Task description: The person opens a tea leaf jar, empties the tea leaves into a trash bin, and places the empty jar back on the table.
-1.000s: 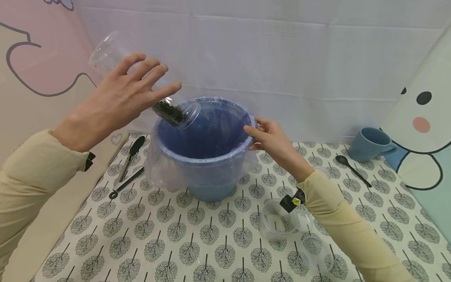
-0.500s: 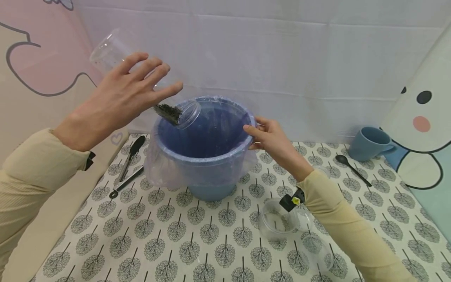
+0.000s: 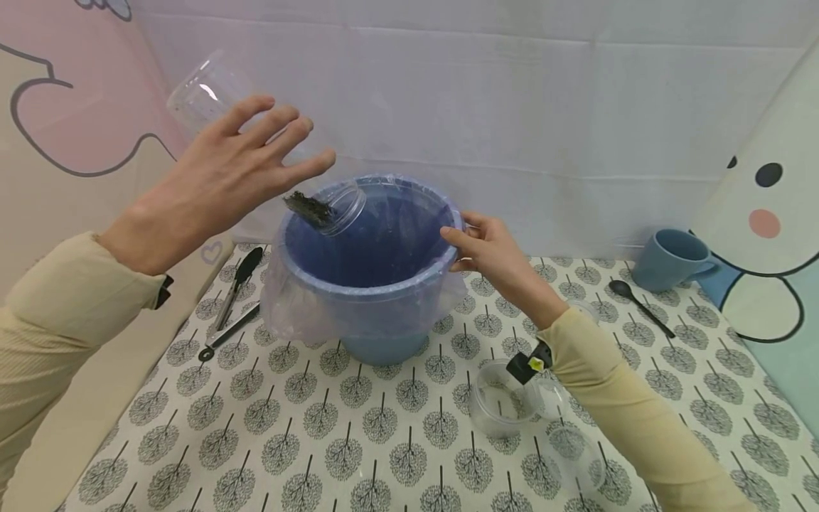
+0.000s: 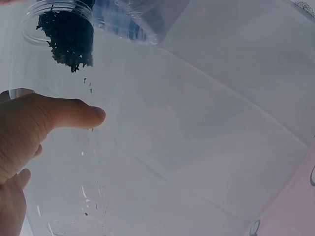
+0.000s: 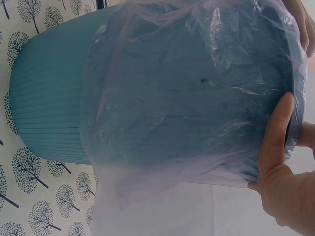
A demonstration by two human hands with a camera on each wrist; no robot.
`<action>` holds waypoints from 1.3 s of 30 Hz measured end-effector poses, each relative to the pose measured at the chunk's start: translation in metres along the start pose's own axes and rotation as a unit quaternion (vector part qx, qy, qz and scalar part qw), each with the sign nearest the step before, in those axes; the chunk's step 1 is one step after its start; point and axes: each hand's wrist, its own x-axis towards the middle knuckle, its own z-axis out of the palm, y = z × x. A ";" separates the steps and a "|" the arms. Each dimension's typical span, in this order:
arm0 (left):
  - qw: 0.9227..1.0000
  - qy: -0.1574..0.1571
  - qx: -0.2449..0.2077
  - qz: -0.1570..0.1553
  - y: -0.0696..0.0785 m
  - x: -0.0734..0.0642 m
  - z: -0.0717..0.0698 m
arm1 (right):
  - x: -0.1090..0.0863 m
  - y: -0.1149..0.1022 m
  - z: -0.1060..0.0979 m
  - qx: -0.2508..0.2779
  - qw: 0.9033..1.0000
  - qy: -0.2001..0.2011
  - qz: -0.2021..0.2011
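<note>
My left hand (image 3: 230, 163) holds a clear jar (image 3: 205, 96), tilted with its mouth down over the left part of the bin's opening. Dark dried leaf flakes (image 3: 310, 210) are bunched near the jar's mouth, inside it. In the left wrist view the thumb (image 4: 74, 113) lies along the jar's side, and a few loose bits cling to the wall. My right hand (image 3: 489, 249) grips the right rim of the blue bin (image 3: 384, 348), thumb and fingers on either side of the edge. A translucent lilac bag (image 5: 187, 98) lines the bin and folds down over its outside.
Black-and-silver tongs (image 3: 230, 299) lie left of the bin. Right of it are a clear tub (image 3: 489, 423) with some residue and a clear lid (image 3: 591, 466). A black spoon (image 3: 640, 309) and a blue mug (image 3: 672, 263) sit at the back right.
The jar's base has risen slightly and the jar has shifted a little to the right. The leaf flakes have bunched closer to its mouth. My right hand stays on the bin rim.
</note>
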 end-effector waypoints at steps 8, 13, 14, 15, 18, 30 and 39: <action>1.000 0.006 0.012 0.001 0.000 -0.001 0.002 | -0.001 0.000 0.000 -0.003 1.000 -0.001 0.001; 1.000 0.014 0.000 -0.004 0.000 -0.001 0.002 | -0.001 0.000 0.001 -0.003 1.000 0.000 0.001; 1.000 0.014 -0.002 -0.006 0.000 -0.002 0.002 | -0.001 0.000 0.001 -0.003 1.000 0.000 0.001; 1.000 0.015 -0.004 -0.007 0.000 -0.002 0.002 | -0.001 -0.001 0.001 -0.003 1.000 0.000 0.001; 1.000 0.012 -0.002 -0.007 0.000 -0.002 0.001 | -0.001 -0.001 0.001 -0.005 1.000 0.001 0.002; 0.999 0.028 0.038 0.019 0.000 0.003 0.001 | 0.000 -0.001 0.001 -0.003 1.000 0.003 0.001; 0.996 0.028 0.076 0.044 -0.001 0.006 0.001 | 0.000 -0.002 0.003 -0.003 1.000 0.002 0.001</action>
